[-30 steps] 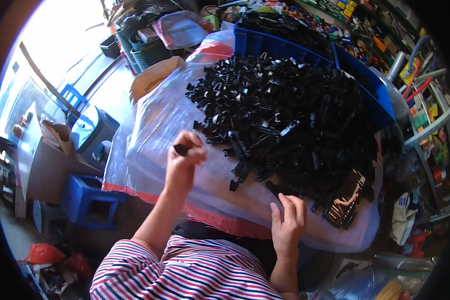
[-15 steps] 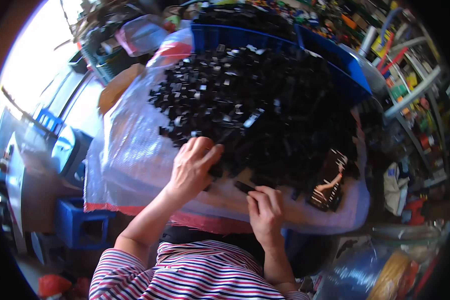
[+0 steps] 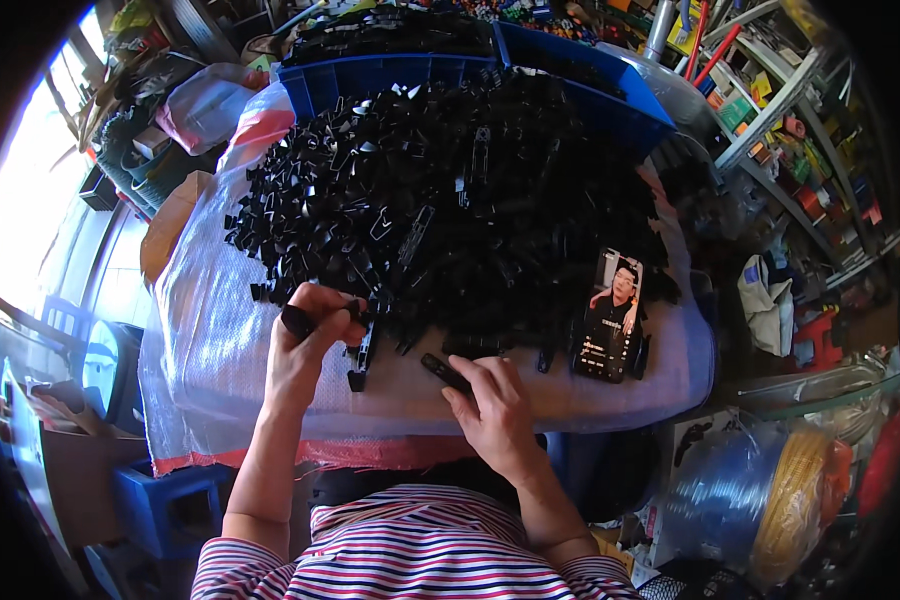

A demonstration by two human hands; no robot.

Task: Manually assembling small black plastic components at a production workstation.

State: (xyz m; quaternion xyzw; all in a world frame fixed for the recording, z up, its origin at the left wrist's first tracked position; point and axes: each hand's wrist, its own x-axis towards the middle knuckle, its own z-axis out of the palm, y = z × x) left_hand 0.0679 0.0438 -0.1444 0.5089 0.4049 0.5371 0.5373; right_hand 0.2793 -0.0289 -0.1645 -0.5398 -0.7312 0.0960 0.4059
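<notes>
Right fingers [image 3: 488,374] partly hide black piece [image 3: 441,369].

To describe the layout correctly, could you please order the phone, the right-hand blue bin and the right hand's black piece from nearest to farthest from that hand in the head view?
1. Black piece: held in the right hand.
2. Phone: to the hand's right, at the near edge of the black heap.
3. Right-hand blue bin: beyond the heap.

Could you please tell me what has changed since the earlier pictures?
The left hand has moved right to the edge of the black pile. The phone shows a different image. The right hand still holds a black part; the blue bins stay behind the pile.
</notes>
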